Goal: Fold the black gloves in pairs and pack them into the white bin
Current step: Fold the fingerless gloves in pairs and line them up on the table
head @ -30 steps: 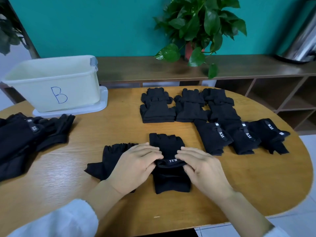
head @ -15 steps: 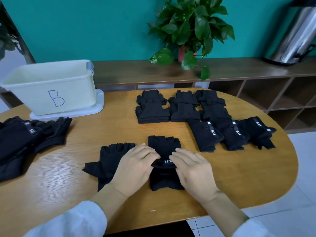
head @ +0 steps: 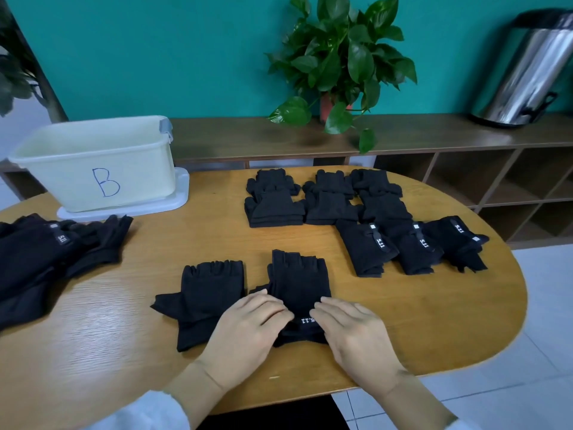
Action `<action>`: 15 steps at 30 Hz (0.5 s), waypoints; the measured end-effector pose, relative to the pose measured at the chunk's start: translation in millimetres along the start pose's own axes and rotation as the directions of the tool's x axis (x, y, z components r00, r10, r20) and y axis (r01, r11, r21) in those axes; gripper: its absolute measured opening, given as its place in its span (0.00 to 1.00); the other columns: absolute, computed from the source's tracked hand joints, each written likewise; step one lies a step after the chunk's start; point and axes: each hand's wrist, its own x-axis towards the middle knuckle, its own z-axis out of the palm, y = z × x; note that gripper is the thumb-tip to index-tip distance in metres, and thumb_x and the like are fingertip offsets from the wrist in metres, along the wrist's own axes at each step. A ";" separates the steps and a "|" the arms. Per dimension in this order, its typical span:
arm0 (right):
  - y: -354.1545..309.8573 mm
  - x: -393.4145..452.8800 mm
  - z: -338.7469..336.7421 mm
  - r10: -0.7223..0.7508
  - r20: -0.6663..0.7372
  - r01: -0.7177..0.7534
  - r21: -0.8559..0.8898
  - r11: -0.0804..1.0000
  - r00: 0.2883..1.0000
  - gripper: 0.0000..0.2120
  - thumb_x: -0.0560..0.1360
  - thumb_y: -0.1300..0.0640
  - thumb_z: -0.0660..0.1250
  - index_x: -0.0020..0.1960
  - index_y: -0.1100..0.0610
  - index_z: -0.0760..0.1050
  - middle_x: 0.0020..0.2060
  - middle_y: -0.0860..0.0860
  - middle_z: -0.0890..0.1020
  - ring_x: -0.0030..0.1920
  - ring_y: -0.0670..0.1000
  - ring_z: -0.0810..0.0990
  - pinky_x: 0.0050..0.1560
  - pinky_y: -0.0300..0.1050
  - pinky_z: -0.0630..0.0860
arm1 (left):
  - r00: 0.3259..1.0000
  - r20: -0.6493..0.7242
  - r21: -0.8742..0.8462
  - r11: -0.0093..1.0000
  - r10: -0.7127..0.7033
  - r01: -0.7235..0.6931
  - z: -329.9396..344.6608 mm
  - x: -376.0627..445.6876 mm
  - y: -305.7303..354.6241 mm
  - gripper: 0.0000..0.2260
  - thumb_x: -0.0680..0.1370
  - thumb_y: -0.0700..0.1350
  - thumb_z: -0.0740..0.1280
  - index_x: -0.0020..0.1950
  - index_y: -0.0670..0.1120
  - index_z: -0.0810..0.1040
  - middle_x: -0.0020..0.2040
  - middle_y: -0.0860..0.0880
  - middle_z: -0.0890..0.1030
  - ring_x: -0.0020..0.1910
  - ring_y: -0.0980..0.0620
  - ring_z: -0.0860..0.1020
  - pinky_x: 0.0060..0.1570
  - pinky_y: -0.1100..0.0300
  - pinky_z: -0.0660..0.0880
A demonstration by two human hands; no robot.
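Note:
A black fingerless glove [head: 299,280] lies flat at the table's near middle, finger ends pointing away. My left hand [head: 248,333] and my right hand [head: 353,336] both lie on its cuff, fingertips pinching the strap with the white 5.11 print between them; the thumbs are hidden. A second flat glove [head: 207,293] lies just left of it, partly under my left hand. Folded pairs [head: 328,200] sit in rows at the far middle and right. The white bin [head: 96,162], marked B, stands at the far left on its lid.
A heap of unfolded black gloves [head: 40,259] lies at the table's left edge. Behind the table runs a low wooden shelf with a potted plant [head: 338,60] and a steel urn [head: 527,72]. Tiled floor shows past the table's right rim.
Both hands have slid a little toward me along the middle glove, down to its cuff, so more of its finger end shows. The camera has tipped slightly.

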 end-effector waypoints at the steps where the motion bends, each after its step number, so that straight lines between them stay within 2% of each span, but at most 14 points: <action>1: 0.3 0.6 -0.9 0.005 0.012 -0.005 0.012 1.000 1.000 0.15 0.72 0.63 0.59 0.48 0.55 0.84 0.48 0.48 0.86 0.53 0.49 0.83 0.48 0.41 0.79 | 1.000 0.014 -0.023 0.999 -0.024 0.024 0.7 -1.1 1.2 0.14 0.74 0.39 0.61 0.54 0.47 0.84 0.50 0.52 0.83 0.54 0.54 0.78 0.62 0.58 0.73; 4: -0.3 4.1 -5.6 0.023 0.074 -0.027 0.053 0.998 0.997 0.16 0.71 0.63 0.59 0.49 0.54 0.84 0.48 0.48 0.86 0.53 0.48 0.84 0.48 0.40 0.79 | 0.990 0.078 -0.127 0.984 -0.116 0.125 -0.9 -4.9 2.5 0.16 0.74 0.41 0.59 0.57 0.48 0.82 0.53 0.55 0.82 0.57 0.57 0.76 0.52 0.59 0.79; 7: -0.9 6.0 -17.1 0.070 0.140 -0.084 0.098 0.992 0.988 0.20 0.67 0.64 0.61 0.54 0.54 0.83 0.52 0.47 0.85 0.58 0.46 0.81 0.54 0.44 0.80 | 0.979 0.106 -0.225 0.955 -0.176 0.196 -13.1 -5.5 1.8 0.19 0.75 0.40 0.60 0.63 0.50 0.79 0.59 0.58 0.79 0.64 0.63 0.71 0.58 0.67 0.73; 9: 0.1 10.0 -31.8 0.169 0.103 -0.185 0.173 0.967 0.980 0.24 0.65 0.61 0.59 0.58 0.54 0.82 0.57 0.45 0.82 0.61 0.40 0.75 0.59 0.45 0.76 | 0.957 0.090 -0.338 0.896 -0.275 0.289 -26.5 2.7 0.6 0.23 0.73 0.37 0.60 0.66 0.50 0.78 0.63 0.59 0.77 0.67 0.66 0.68 0.62 0.72 0.68; 10: 1.4 14.7 -38.4 0.238 0.072 -0.248 0.224 0.942 0.969 0.25 0.65 0.61 0.59 0.59 0.54 0.82 0.57 0.43 0.81 0.62 0.36 0.71 0.58 0.44 0.74 | 0.943 0.070 -0.370 0.870 -0.324 0.326 -31.7 10.4 -1.1 0.24 0.73 0.36 0.59 0.67 0.49 0.78 0.64 0.58 0.76 0.68 0.66 0.68 0.65 0.72 0.65; 12: 4.7 28.3 -42.1 0.350 0.036 -0.344 0.296 0.891 0.936 0.23 0.67 0.62 0.61 0.59 0.56 0.82 0.56 0.41 0.78 0.61 0.34 0.67 0.56 0.43 0.72 | 0.926 0.059 -0.343 0.864 -0.372 0.369 -36.2 29.0 -4.1 0.22 0.76 0.37 0.57 0.69 0.47 0.76 0.68 0.56 0.74 0.71 0.63 0.66 0.69 0.71 0.60; 13: 5.9 36.4 -39.2 0.369 0.034 -0.364 0.276 0.890 0.929 0.21 0.68 0.62 0.61 0.59 0.57 0.82 0.56 0.42 0.79 0.61 0.34 0.69 0.58 0.43 0.72 | 0.924 0.095 -0.296 0.876 -0.369 0.381 -35.2 38.7 -3.8 0.21 0.79 0.38 0.56 0.71 0.46 0.73 0.71 0.54 0.72 0.73 0.61 0.64 0.71 0.73 0.55; 15: 5.8 50.8 -26.7 0.343 0.124 -0.360 0.162 0.919 0.931 0.19 0.74 0.61 0.60 0.63 0.58 0.79 0.61 0.50 0.81 0.66 0.43 0.73 0.67 0.45 0.69 | 0.914 0.212 -0.200 0.900 -0.346 0.387 -24.4 53.8 -0.8 0.20 0.84 0.41 0.55 0.77 0.43 0.63 0.78 0.49 0.61 0.78 0.56 0.54 0.72 0.72 0.45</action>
